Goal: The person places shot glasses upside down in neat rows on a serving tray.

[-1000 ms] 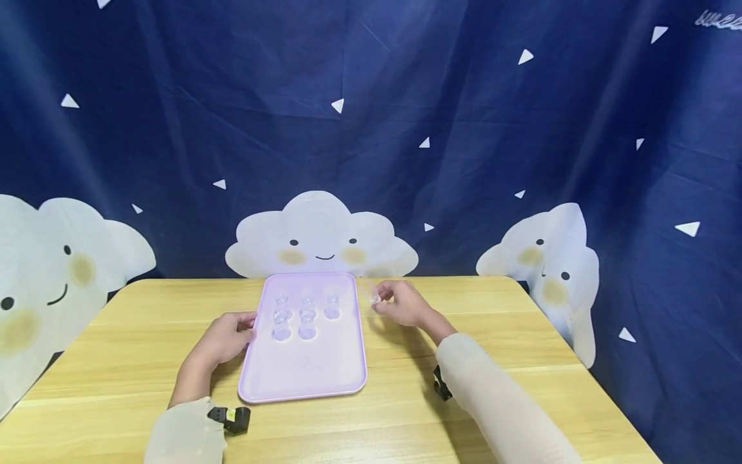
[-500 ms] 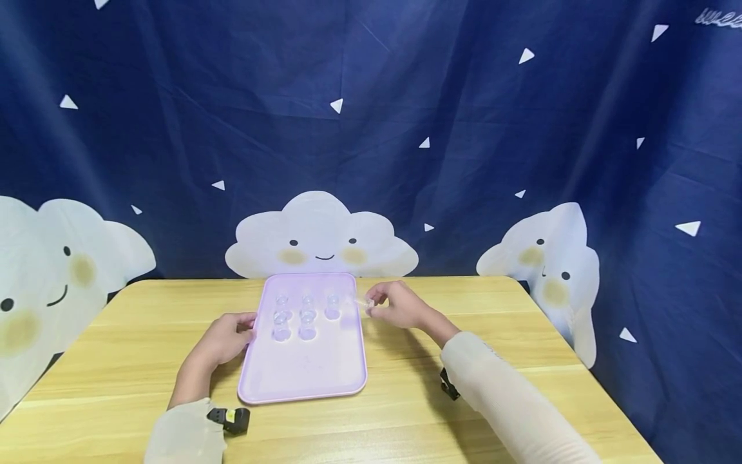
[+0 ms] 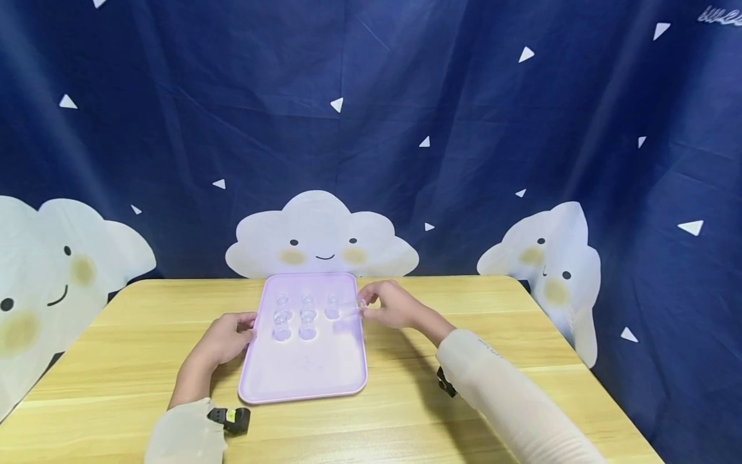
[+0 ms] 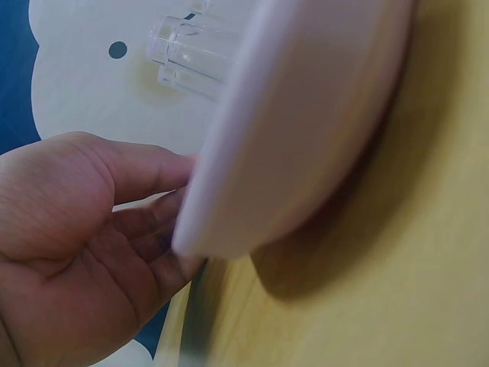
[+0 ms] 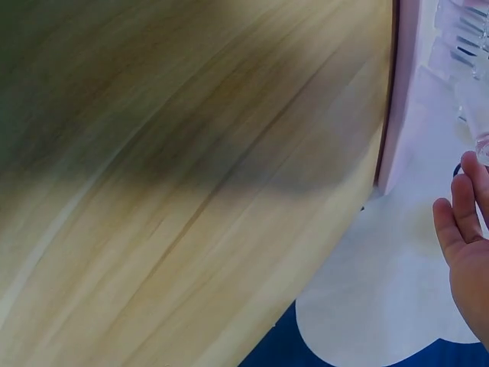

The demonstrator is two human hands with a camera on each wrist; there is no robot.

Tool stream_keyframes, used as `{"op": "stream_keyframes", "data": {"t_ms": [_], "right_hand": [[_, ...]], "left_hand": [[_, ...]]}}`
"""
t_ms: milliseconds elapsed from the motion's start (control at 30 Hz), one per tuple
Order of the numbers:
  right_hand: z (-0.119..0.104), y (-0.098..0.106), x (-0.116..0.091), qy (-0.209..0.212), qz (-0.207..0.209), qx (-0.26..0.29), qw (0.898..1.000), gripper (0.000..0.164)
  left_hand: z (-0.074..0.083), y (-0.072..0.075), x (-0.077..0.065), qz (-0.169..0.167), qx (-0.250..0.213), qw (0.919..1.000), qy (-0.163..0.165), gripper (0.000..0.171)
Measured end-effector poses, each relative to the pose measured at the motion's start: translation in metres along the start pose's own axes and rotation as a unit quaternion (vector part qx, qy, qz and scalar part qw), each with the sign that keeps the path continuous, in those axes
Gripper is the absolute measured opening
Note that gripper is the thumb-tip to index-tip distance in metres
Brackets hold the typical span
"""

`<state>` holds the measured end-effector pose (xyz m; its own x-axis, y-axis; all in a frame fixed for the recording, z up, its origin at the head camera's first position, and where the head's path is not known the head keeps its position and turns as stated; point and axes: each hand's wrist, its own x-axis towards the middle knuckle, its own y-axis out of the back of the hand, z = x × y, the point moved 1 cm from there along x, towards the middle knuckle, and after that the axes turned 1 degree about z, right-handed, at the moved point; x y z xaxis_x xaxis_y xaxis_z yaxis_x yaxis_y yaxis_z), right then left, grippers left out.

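A pale lilac tray (image 3: 301,374) lies on the table, and my left hand (image 3: 227,336) holds its left rim. In the left wrist view the thumb touches the rim of the tray (image 4: 252,145), while the other fingers go partly out of sight behind it. My right hand (image 3: 393,306) pinches a small clear bottle (image 3: 350,309) by its narrow end, tilted sideways over the tray's right edge. Several similar clear bottles (image 3: 307,328) stand upright on the tray in two rows. In the right wrist view the fingertips meet the held bottle (image 5: 475,111) at the picture's edge.
The wooden table (image 3: 464,386) reaches to a dark blue curtain (image 3: 371,129) printed with white clouds and triangles. A black wrist camera (image 3: 230,419) sits by the left sleeve, another camera (image 3: 445,382) by the right one.
My right hand has moved left with the bottle, bringing it from beside the tray to over its right edge, and the bottle now leans sideways. The left hand has stayed on the rim.
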<state>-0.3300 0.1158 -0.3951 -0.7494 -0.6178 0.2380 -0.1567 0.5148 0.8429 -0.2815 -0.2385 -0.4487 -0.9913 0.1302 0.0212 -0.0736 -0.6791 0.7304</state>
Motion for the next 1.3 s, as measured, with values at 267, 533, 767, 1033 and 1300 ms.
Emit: {"op": "stream_keyframes", "data": {"t_ms": [267,533,767,1033,1300], "right_hand": [[-0.007,-0.002,0.004,0.021,-0.004,-0.01,1.0,0.015],[-0.016,-0.009,0.01,0.024,-0.014,-0.009,1.0,0.022],[-0.025,-0.018,0.016,0.027,-0.008,0.002,1.0,0.025],[-0.029,-0.027,0.022,0.031,-0.009,-0.028,0.999,0.03],[-0.031,-0.033,0.025,0.024,-0.022,-0.053,0.998,0.03]], "left_hand": [[0.0,0.0,0.0,0.0,-0.002,1.0,0.005,0.043],[0.0,0.0,-0.001,0.002,0.0,1.0,0.0,0.043],[0.0,0.001,-0.001,0.002,0.001,1.0,0.003,0.043],[0.002,0.001,-0.001,0.003,0.003,1.0,0.001,0.042],[0.002,0.001,-0.001,0.005,0.002,1.0,0.002,0.042]]}}
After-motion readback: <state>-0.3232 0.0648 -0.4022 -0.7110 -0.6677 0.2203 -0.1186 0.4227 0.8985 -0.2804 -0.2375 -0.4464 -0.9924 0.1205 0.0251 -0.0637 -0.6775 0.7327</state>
